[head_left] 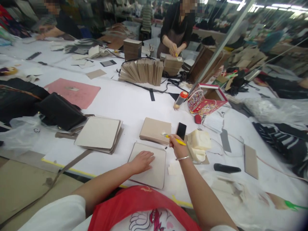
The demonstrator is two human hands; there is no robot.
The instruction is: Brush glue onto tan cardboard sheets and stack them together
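Note:
My left hand (142, 162) lies flat, fingers spread, on a pale rounded-corner panel (156, 175) with a dark edge, near the table's front. In my right hand (177, 145) is a brush (181, 141) with a yellow handle, its whitish tip over a stack of tan boards (155, 128). Whether the tip touches the top board I cannot tell. To the right of that hand sits a container of cream-coloured glue-like material (199, 141), and behind it lies a black phone (181, 130). A stack of pale panels (98, 133) rests to the left.
A black bag (61, 110) and pink sheet (77, 93) lie at the left. Fanned tan pieces (141, 72), a red-lidded bottle (181, 99) and a red paper bag (208, 99) stand farther back. A slanted metal pole (221, 46) rises beyond. Across the table a co-worker (178, 25) works.

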